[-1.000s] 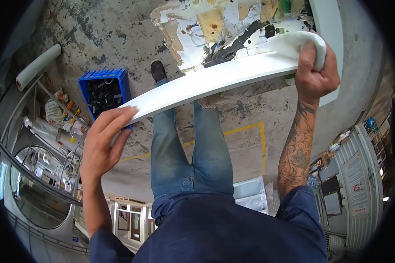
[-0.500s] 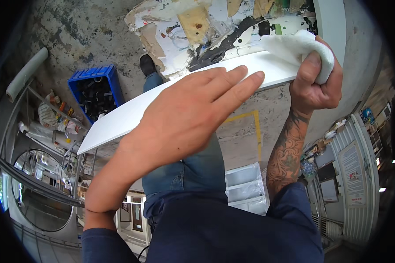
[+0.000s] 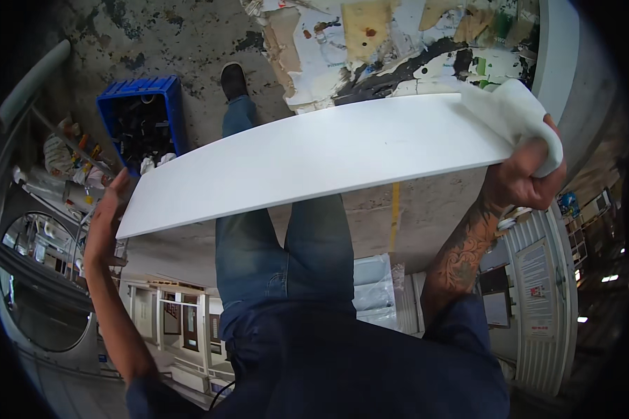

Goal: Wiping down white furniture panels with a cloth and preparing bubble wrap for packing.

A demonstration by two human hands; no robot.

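Note:
A long, flat white board (image 3: 307,150) lies across my view, held up in front of my legs. My left hand (image 3: 106,222) is at its left end, with fingers along the end edge and the thumb lower down. At the other end my right hand (image 3: 528,178) is closed around a soft white sheet (image 3: 517,105), like foam or cloth, and the board's corner. The sheet curls over the board's right end and partly hides it; the right fingertips are hidden behind.
A blue crate (image 3: 176,115) full of dark parts stands on the floor at the left. Worn, stained cardboard (image 3: 314,52) covers the floor ahead. A large round mirror or glass (image 3: 45,293) is at lower left, with a pale roll (image 3: 35,77) above it.
My left hand has moved from over the board's face to its left end. The board's face is now uncovered, and its right end with my right hand sits lower and further right.

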